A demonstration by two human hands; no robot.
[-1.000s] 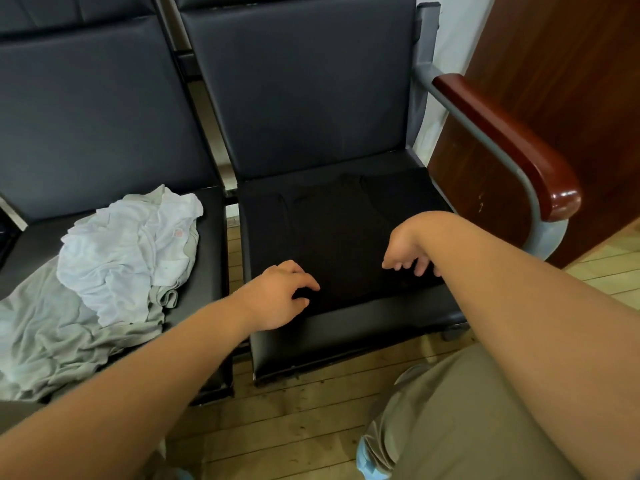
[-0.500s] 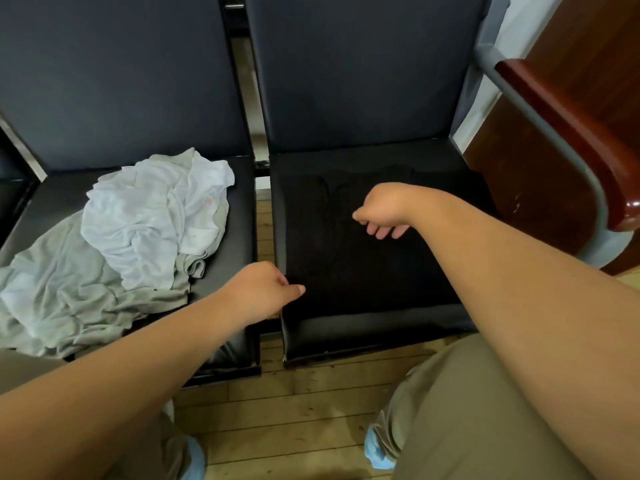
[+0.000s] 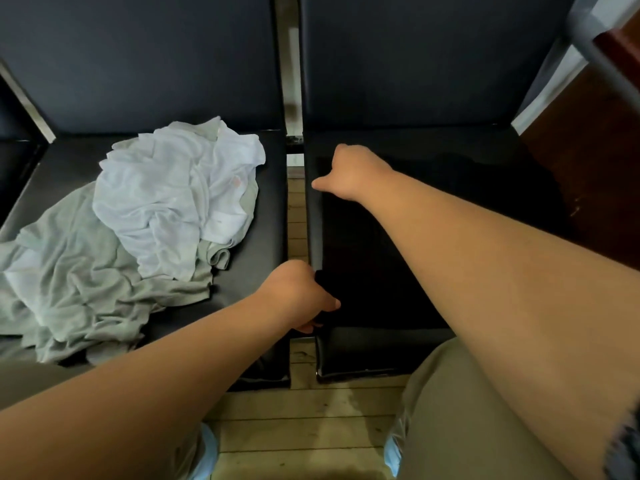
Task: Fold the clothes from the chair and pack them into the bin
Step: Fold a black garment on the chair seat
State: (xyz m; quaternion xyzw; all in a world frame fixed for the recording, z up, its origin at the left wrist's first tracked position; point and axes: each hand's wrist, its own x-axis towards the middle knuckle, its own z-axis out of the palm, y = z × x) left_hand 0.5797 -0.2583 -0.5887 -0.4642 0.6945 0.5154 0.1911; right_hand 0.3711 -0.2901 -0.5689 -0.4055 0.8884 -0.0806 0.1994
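Black garment (image 3: 374,258): spread flat on the right-hand seat (image 3: 363,351), partly under the right forearm, its left edge running between the two hands.
Left hand (image 3: 298,292): at the garment's near-left corner, knuckles up, thumb on top of the dark cloth, fingers curled underneath, gripping that corner.
Left arm: bare, stretched forward from the lower left, wrist roughly straight.
Right hand (image 3: 349,171): farther away than the left, at the garment's far-left edge, back of the hand up, fingers curled down and hidden, thumb pointing left over the seat's rim; whether any cloth is held cannot be told.
Right arm: bare, reaching diagonally from the lower right across the garment, wrist bent downward.
White garment (image 3: 173,195): crumpled, left of both hands on the neighbouring seat (image 3: 249,271), lying on top of a grey-green garment (image 3: 76,271).
Grey-green garment: rumpled, left of the left forearm, spreading toward that seat's near-left side.
Wooden floor (image 3: 304,417): below the hands, also showing in the gap between the seats.
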